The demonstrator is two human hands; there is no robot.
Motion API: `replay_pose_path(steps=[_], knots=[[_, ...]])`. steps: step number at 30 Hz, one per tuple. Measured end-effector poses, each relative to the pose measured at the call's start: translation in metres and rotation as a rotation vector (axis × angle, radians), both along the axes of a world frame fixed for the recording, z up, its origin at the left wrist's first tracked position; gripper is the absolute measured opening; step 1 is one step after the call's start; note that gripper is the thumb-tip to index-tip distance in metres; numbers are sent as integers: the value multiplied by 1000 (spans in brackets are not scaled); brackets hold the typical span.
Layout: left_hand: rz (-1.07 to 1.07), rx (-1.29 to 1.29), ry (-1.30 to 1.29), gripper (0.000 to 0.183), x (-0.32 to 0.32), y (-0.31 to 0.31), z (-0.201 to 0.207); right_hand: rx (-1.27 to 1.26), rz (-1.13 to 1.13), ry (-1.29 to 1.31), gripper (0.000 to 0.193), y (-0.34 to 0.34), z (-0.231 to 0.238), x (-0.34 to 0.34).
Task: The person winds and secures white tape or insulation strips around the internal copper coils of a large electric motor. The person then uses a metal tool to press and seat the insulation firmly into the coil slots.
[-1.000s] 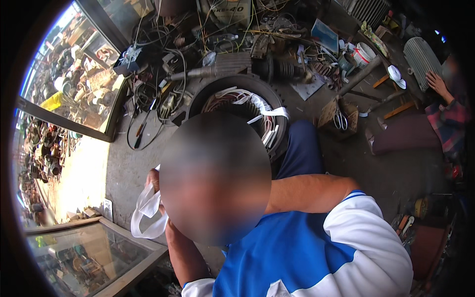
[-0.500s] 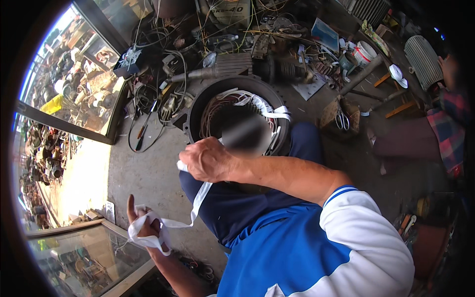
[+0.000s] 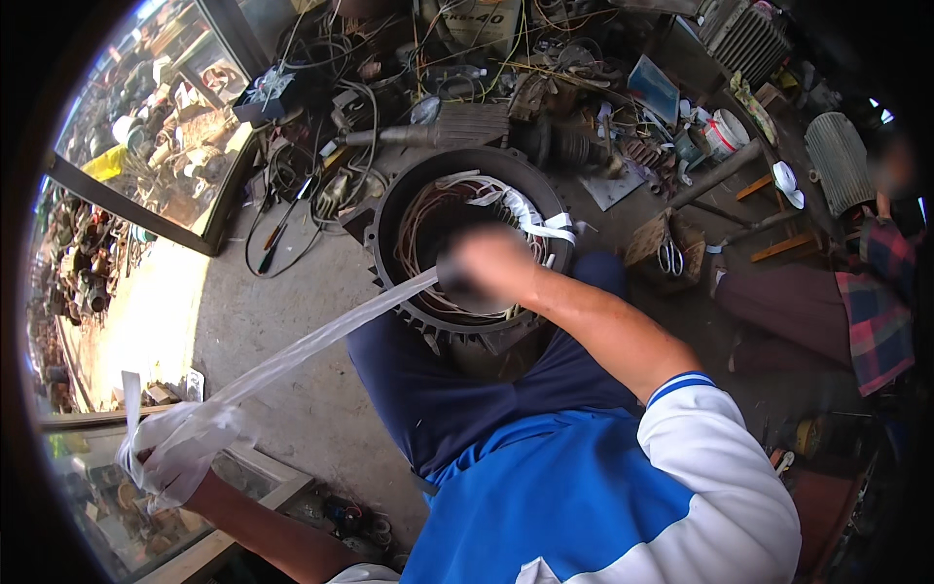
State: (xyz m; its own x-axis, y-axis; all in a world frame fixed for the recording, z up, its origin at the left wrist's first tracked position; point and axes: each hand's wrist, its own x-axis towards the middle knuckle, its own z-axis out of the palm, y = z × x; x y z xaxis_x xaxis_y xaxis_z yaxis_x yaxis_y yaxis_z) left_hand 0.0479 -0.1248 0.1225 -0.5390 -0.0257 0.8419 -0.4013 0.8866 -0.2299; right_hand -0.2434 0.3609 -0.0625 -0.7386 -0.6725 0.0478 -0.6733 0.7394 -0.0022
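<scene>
A dark, round motor housing (image 3: 387,209) stands open-side up in front of my knees. Inside its rim lie pinkish coil windings (image 3: 413,219), bound at the right side with white strips (image 3: 550,226). A long white cloth tape (image 3: 321,336) runs taut from the housing down to my left hand (image 3: 180,467), out at the lower left. Loose turns of the tape wrap that hand, which is closed around the bundle. Over the housing's opening is my right hand (image 3: 498,265), where the tape's upper end disappears. Its fingers are blurred.
Cables, a finned motor part (image 3: 467,131) and scrap lie behind the housing. Scissors (image 3: 669,248) stand in a box at the right. Another person's leg (image 3: 778,316) stretches in from the right. A glass-panelled frame (image 3: 263,496) is by my left arm.
My left hand has moved out to the left and down, drawing the slack tape straight. My right hand has shifted right, over the housing's opening.
</scene>
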Motion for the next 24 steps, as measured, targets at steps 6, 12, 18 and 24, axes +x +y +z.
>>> replay_pose_path(steps=[6,12,18,24], knots=[[-436,1255,384,38,40,-2,-34,-38,-116,-296,20,-9,-39,-21],[-605,1829,-247,50,-74,218,-86,-786,390,-131,13,-128,126,92],[-523,2032,-234,51,-145,258,-142,-1065,589,27,16,-142,164,145],[-734,1646,482,41,-56,14,-81,-243,55,29,13,-36,40,30]])
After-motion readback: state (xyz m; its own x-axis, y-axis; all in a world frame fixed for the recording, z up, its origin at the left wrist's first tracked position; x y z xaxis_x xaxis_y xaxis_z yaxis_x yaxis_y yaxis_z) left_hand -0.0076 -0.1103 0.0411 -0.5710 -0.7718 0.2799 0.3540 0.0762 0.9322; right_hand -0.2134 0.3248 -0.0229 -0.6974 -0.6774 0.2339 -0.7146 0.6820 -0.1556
